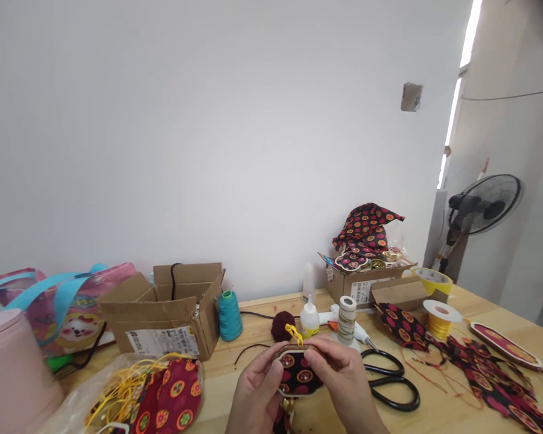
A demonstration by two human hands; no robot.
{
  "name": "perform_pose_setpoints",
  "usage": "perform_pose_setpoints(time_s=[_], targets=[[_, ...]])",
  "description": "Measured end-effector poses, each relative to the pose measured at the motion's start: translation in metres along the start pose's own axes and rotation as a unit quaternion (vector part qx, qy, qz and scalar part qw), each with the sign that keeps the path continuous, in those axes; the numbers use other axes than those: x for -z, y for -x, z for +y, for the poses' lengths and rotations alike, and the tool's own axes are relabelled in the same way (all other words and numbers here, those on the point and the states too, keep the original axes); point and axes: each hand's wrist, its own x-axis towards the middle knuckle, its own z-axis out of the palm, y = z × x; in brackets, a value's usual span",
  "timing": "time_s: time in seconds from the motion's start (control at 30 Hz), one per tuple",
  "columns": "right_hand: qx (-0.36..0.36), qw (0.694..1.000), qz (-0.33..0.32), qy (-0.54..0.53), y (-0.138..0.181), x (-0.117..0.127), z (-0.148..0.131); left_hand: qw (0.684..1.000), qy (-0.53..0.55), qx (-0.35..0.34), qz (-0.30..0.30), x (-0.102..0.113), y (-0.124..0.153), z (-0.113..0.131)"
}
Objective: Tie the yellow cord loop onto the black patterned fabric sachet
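Fingertips of your left hand (256, 386) and right hand (339, 377) pinch the patterned fabric ornament (298, 374); keep its yellow loop (294, 333) upright, edges pressed evenly.

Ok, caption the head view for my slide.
Left hand and right hand hold a floral fabric ornament with yellow loop above a wooden table, black scissors nearby.

The pouch (298, 374) was black with red-and-orange circles and a yellow loop (294, 333); the thread spool (229, 314) was teal, the scissors (391, 380) black, the tabletop (461, 410) pale wood.
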Motion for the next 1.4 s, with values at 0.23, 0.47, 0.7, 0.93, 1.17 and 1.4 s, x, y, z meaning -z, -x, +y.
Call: perform_pose_setpoints(time_s=[0.23,0.47,0.7,0.93,1.17,1.4], targets=[[0.006,1.0,-0.004,-0.02,0.004,-0.004,0.006,0.993,-0.1,-0.06,-0.006,0.009,-0.003,-0.002],[0.004,1.0,-0.005,-0.014,0.004,-0.004,0.005,0.988,-0.133,-0.076,0.021,0.011,-0.006,-0.007],[-0.003,1.0,-0.011,0.002,0.006,-0.006,0.002,0.988,-0.132,-0.083,0.022,0.011,-0.005,-0.008],[0.069,0.997,-0.006,0.04,0.007,-0.005,0.002,0.988,-0.125,-0.084,0.022,0.009,-0.004,-0.008],[0.246,0.961,-0.012,0.126,0.006,-0.004,-0.007,0.999,-0.009,-0.042,0.015,0.004,-0.001,-0.013],[0.262,0.955,-0.051,0.132,0.007,-0.005,-0.006,1.0,0.021,-0.012,0.003,0.006,0.0,-0.014]])
